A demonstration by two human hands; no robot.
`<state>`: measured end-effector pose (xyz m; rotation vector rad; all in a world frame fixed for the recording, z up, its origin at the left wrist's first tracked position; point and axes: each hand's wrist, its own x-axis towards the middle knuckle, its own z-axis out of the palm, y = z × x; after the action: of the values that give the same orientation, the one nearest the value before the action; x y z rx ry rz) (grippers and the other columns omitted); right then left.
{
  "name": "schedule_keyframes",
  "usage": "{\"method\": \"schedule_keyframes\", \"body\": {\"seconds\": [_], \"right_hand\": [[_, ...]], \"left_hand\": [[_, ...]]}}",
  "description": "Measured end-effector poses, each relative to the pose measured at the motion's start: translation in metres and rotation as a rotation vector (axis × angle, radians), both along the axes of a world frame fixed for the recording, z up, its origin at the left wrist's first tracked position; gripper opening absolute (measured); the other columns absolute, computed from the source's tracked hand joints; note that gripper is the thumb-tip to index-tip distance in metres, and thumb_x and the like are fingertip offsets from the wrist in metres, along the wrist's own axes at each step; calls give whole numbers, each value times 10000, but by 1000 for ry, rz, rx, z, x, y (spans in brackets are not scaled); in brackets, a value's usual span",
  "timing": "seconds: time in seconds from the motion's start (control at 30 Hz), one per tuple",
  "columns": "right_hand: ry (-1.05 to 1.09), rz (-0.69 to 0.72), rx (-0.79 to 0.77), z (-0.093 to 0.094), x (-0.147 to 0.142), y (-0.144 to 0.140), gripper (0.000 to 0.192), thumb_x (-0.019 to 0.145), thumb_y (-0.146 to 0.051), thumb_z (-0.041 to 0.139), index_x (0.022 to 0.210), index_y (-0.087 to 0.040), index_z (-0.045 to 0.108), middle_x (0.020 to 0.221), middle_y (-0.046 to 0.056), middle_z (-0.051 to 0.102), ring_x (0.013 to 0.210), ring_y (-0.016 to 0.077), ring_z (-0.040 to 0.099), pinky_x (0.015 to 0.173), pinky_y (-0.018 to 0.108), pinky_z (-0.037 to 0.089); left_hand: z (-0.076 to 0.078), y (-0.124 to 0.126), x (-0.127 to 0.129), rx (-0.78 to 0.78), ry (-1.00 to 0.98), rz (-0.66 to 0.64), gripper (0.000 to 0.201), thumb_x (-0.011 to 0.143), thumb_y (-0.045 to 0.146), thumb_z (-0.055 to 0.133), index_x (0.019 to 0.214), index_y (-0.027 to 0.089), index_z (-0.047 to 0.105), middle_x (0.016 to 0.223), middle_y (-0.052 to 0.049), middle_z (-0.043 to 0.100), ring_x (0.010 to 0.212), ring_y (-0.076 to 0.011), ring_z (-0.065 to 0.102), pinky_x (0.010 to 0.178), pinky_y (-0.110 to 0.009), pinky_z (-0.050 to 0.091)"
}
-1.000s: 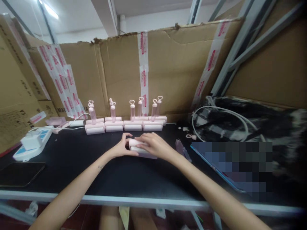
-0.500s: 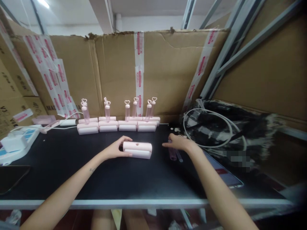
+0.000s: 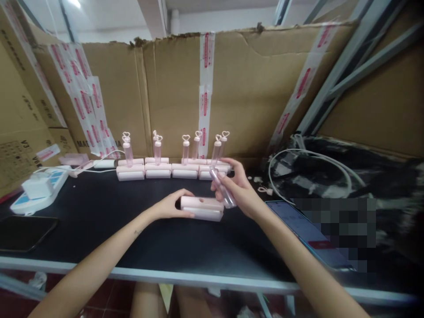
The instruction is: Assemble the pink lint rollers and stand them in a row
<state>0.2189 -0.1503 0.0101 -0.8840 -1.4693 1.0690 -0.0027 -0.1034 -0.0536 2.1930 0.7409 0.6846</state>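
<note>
Pale-pink white-fronted plastic block (image 3: 202, 209), holed on top, on black tabletop (image 3: 179, 249) | left hand (image 3: 170, 205) clasps block's left end | right hand (image 3: 241, 185) grips tilted translucent pink tube (image 3: 226, 194) by block's right end, partly hiding row of heart-topped pink plastic units (image 3: 158, 171) behind block

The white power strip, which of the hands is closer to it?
Left. The left hand is right of the power strip; the right hand, holding a transparent tube, is farther right.

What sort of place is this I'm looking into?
Likely a makeshift workshop bench, perhaps in a storeroom: pink-and-white pieces of one design stand lined up on a black tabletop, taped cardboard walls its back, and a metal frame rises at the right.
</note>
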Motion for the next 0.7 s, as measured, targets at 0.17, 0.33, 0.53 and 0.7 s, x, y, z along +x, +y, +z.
{"method": "schedule_keyframes", "body": {"seconds": [0.17, 0.33, 0.53, 0.7], "right_hand": [[228, 285, -259, 1, 0, -1, 327, 786, -304, 483, 1088, -193, 541, 1018, 87, 667, 879, 179, 646, 728, 298, 506], [22, 105, -197, -7, -8, -1, 257, 770, -335, 585, 976, -183, 566, 795, 43, 693, 530, 114, 590, 476, 222, 427], [-584, -277, 183, -20, -7, 5, 276, 725, -442, 602, 785, -172, 619, 610, 19, 611, 497, 135, 509, 471, 243, 376], [-837, -361, 267, -23, -5, 5, 233, 712, -413, 572, 733, -183, 603, 567, -1, 574, 512, 139, 509, 483, 235, 360]], "left_hand": [[-1, -1, 0, -13, -7, 23, 594, 629, 443, 724, 1128, 194, 521, 1149, -58, 569, 1058, -228, 537, 927, -336, 400], [0, -2, 0, -36, -17, 8, 595, 635, 438, 723, 1135, 189, 518, 1149, -61, 574, 1065, -227, 539, 930, -334, 401], [0, 0, 0, -4, 0, 2, 570, 643, 426, 721, 1122, 190, 522, 1132, -57, 569, 1035, -223, 538, 914, -333, 405], [-1, 1, -1, 6, -16, -14, 561, 650, 412, 719, 1126, 189, 524, 1131, -58, 568, 1052, -229, 527, 934, -343, 386]]}}
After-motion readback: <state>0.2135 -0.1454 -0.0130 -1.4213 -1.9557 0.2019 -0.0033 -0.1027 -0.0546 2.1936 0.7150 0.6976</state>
